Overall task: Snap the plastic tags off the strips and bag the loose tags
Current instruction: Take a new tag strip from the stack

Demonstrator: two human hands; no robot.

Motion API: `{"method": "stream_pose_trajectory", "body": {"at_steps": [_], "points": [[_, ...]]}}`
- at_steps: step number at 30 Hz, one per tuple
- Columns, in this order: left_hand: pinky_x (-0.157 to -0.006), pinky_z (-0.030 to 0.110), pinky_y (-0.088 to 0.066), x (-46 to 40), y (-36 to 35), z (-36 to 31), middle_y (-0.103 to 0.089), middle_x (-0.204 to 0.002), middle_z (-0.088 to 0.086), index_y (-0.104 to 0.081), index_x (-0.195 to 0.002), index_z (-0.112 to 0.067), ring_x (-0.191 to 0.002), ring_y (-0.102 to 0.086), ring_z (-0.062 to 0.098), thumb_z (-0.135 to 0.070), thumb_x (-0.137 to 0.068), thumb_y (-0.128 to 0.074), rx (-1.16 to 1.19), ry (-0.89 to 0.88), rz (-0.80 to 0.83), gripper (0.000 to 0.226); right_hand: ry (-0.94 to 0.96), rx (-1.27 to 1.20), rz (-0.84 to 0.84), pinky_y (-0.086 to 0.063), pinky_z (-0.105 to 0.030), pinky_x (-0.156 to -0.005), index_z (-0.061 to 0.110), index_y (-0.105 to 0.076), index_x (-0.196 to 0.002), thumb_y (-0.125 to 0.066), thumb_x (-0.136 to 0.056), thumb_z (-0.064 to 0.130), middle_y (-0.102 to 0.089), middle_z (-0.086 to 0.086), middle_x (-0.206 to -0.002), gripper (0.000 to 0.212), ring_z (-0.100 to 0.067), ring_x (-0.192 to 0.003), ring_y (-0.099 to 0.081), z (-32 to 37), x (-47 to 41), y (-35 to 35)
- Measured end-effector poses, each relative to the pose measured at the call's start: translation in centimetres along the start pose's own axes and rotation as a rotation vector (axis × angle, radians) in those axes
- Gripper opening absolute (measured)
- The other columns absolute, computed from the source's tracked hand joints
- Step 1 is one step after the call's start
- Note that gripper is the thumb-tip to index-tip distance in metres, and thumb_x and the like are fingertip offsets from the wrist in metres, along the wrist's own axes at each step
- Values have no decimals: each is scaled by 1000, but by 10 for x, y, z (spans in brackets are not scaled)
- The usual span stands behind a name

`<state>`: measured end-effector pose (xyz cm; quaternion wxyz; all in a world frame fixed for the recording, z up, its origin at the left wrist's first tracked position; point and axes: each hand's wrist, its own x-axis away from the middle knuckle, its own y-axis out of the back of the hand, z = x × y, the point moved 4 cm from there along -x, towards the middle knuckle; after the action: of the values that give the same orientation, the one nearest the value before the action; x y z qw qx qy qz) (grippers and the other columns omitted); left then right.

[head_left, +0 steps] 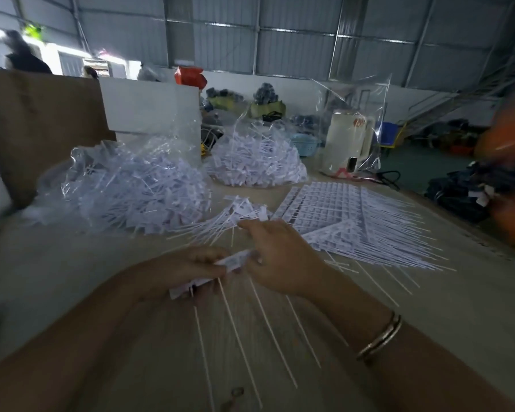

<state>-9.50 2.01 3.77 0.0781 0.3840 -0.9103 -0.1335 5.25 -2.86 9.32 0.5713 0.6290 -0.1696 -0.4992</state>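
I hold one white strip of tags (220, 270) over the table, its long thin tails hanging toward me. My left hand (188, 269) grips the strip's left part. My right hand (277, 257) pinches its right end, fingers curled on it. Just beyond my hands lies a small loose pile of snapped tags (235, 217). A flat stack of whole strips (354, 215) lies fanned out to the right. Two clear plastic bags full of loose tags sit behind: one at the left (131, 188), one at the centre back (256, 162).
A white kettle (348, 141) inside a clear bag stands at the back right. A brown cardboard sheet (39, 126) and a white box (152, 105) stand at the back left. The table's right edge (473, 230) runs diagonally. A person stands far off at the left.
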Motion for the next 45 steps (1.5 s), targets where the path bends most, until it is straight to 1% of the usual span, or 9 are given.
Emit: {"method": "stream_pose_trajectory", "body": {"at_steps": [6,13,21,24,27,30,32,40,45], "points": [[-52,19,-44,3,0,0,-69,-77,-5,-60,-103,-16,-64,-60,7,-15,-90,-55,-59,-3,-57,14,59,315,-22,-37,-30,-69,29,-66,-104,-53,-86,45,-65,2,-93,27,-20,-85,-60,-12,-3,22],[-42,13,-36,0,10,7,-56,-53,-12,-67,-93,-21,-47,-49,0,-16,-93,-53,-214,32,-294,15,-190,520,153,-36,-28,-62,24,-69,-93,-53,-87,43,-65,3,-83,25,-18,-75,-59,-21,-2,29],[-40,12,-33,-2,9,9,-51,-44,-14,-64,-94,-15,-38,-41,-2,-15,-96,-48,-319,19,-271,17,-419,311,509,-38,-33,-90,20,-51,-128,-41,-98,30,-50,-9,-134,34,-27,-118,-48,-71,-20,12],[-41,14,-33,-4,7,7,-50,-48,-10,-63,-84,-20,-38,-41,-1,-16,-96,-49,-260,1,-299,19,-510,336,601,-37,-35,-97,19,-41,-137,-46,-91,54,-44,-9,-140,59,-27,-125,-44,-86,-25,5],[-47,16,-39,-8,-3,1,-60,-57,-11,-60,-75,-29,-45,-51,-1,-31,-89,-59,-392,-79,-298,15,-588,456,535,-40,-41,-87,18,-38,-137,-42,-77,76,-53,-7,-130,84,-29,-115,-52,-85,-27,-15],[-62,12,-45,-9,-11,-1,-69,-77,-9,-62,-76,-36,-69,-63,1,-31,-84,-67,-502,-155,-224,11,-604,422,464,-41,-37,-73,23,-31,-140,-48,-79,59,-59,-3,-100,73,-26,-89,-57,-77,-29,-39],[-66,10,-45,-6,-8,0,-69,-79,-9,-63,-76,-36,-73,-63,1,-26,-85,-66,-463,-163,-199,14,-617,391,406,-42,-35,-72,25,-28,-142,-45,-83,48,-60,-3,-107,65,-25,-86,-56,-80,-33,-40],[-66,7,-40,-2,8,0,-65,-71,-22,-65,-83,-26,-68,-57,-8,-13,-91,-58,-290,-144,-168,17,-601,324,-243,-39,-29,-63,17,-57,-92,-40,-87,46,-58,-2,-77,33,-21,-72,-55,-118,-78,53],[-68,8,-42,-5,9,2,-65,-73,-21,-65,-81,-30,-70,-57,-7,-17,-90,-60,-343,-121,-153,16,-628,455,-381,-35,-33,-66,17,-59,-108,-37,-90,46,-56,-9,-85,40,-27,-77,-51,-145,-79,91]]}}
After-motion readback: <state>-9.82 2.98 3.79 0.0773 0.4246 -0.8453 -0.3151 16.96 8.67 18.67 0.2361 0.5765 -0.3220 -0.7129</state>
